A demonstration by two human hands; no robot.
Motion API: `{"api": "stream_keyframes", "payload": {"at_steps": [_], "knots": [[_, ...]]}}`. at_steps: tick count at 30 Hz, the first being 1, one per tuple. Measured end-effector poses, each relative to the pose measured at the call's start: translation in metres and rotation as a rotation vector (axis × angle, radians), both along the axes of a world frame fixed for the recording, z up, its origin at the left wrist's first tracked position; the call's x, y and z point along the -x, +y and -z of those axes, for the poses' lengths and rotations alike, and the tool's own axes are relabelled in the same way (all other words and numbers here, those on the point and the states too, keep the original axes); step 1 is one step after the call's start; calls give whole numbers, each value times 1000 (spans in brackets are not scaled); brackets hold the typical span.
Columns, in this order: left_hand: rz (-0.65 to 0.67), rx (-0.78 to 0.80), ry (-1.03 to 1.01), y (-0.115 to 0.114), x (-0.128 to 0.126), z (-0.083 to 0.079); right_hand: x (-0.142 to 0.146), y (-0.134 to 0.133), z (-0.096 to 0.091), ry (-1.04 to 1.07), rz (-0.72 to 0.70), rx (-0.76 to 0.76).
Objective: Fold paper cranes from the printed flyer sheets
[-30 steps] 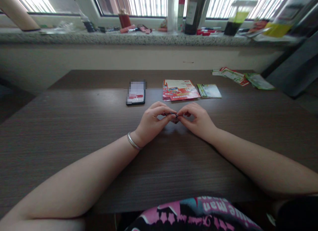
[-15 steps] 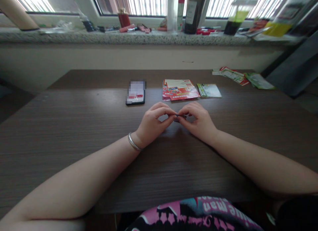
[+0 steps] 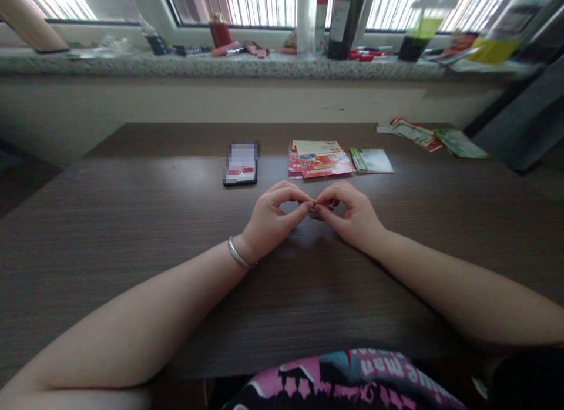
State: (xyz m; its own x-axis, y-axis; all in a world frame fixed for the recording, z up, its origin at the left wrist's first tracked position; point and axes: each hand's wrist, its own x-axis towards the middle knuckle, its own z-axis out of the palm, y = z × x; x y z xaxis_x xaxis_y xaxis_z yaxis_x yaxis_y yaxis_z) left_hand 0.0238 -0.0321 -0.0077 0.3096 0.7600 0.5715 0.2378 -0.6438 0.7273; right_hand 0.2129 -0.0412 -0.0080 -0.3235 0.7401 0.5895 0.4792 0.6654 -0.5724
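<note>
My left hand, with a silver bangle at its wrist, pinches with thumb and forefinger. Facing it, my right hand pinches too, and the fingertips of both meet just above the table. Between them is a small, thin, dark greyish piece. Fingers cover most of it, so its kind does not show. Beyond the hands lies a stack of red and cream printed leaflets. A green and white packet touches or nearly touches its right side.
A phone lies on the brown wooden table, left of the leaflets. Several green and red packets are at the far right. Bottles, a red pot and small items crowd the stone windowsill behind.
The fingertips have drawn slightly closer together, and less of the small dark piece shows between them. Everything on the table stays where it was.
</note>
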Motion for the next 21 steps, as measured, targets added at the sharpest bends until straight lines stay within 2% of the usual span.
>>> {"api": "stream_keyframes", "payload": {"at_steps": [4,8,16,21], "knots": [[-2,64,-55,3,2,4,0,1,1,66,8,86],[-10,61,-23,2,3,2,-1,3,2,109,6,160],[7,-2,54,-3,1,-5,2,0,2,73,12,131],[-20,43,73,-4,-2,-3,4,-1,-1,49,10,151]]}}
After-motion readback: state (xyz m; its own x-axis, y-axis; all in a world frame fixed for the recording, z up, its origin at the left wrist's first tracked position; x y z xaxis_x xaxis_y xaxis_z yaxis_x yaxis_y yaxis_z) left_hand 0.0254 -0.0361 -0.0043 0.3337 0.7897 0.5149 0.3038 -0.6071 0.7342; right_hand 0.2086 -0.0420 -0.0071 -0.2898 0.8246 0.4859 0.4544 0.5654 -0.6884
